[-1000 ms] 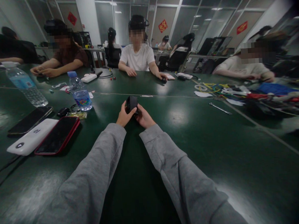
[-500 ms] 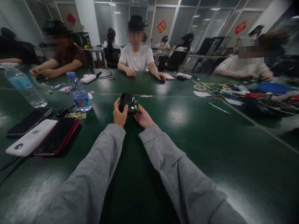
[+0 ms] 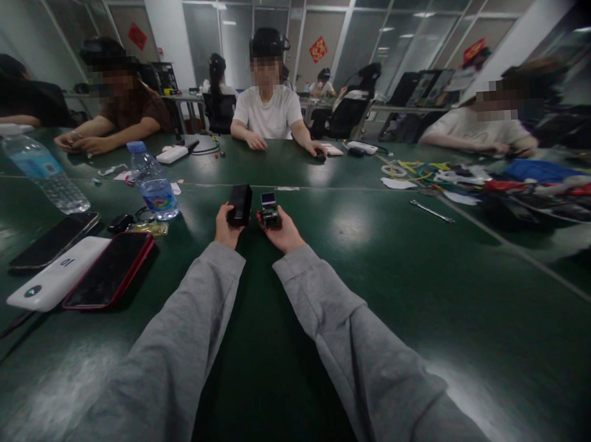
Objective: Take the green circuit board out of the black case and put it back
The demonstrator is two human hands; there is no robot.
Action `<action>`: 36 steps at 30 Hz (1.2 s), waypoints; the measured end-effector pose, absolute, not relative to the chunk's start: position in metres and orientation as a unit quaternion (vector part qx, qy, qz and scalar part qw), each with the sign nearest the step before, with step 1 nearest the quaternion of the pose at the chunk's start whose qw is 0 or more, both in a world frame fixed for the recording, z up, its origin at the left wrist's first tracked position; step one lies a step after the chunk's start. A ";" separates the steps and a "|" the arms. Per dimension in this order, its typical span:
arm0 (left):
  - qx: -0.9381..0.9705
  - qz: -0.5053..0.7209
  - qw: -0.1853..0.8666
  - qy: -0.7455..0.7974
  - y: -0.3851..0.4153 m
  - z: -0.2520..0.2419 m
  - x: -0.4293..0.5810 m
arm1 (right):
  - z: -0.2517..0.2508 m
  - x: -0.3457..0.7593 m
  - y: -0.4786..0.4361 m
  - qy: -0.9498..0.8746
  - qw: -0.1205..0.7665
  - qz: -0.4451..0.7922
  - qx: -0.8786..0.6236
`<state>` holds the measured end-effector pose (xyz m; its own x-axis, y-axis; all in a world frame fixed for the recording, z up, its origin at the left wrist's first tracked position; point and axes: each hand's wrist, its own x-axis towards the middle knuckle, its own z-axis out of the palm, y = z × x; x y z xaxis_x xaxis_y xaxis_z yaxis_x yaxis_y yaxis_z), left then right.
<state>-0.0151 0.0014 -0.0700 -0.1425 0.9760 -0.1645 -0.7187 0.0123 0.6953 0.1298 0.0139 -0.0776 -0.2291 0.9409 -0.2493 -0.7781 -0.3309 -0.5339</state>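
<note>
Both my arms in grey sleeves reach out over a dark green table (image 3: 378, 262). My left hand (image 3: 226, 229) grips a black box-like cover (image 3: 239, 204), held upright just above the table. My right hand (image 3: 280, 230) holds a small device (image 3: 269, 211) with a tiny bright screen and green and red parts. The two pieces are apart, a few centimetres from each other, side by side in front of me.
To my left lie a red-cased phone (image 3: 107, 270), a white power bank (image 3: 53, 281), a black phone (image 3: 51, 241) and two water bottles (image 3: 152, 183). Tools and coloured cables (image 3: 473, 183) clutter the right. Several people sit around the table's far side.
The single black object I held in both hands has come apart: the black cover went left with my left hand, the inner device stayed in my right.
</note>
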 end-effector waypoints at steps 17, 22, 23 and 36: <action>0.180 0.647 0.674 0.308 -0.004 -0.065 -0.029 | -0.078 0.130 0.012 -0.177 0.554 0.767 -0.272; 0.203 0.637 0.673 0.316 -0.002 -0.065 -0.024 | -0.076 0.128 0.011 -0.185 0.554 0.762 -0.280; 0.207 0.635 0.670 0.322 -0.002 -0.064 -0.023 | -0.075 0.128 0.010 -0.188 0.555 0.760 -0.283; 0.192 0.637 0.686 0.296 -0.001 -0.066 -0.025 | -0.073 0.129 0.008 -0.191 0.545 0.772 -0.267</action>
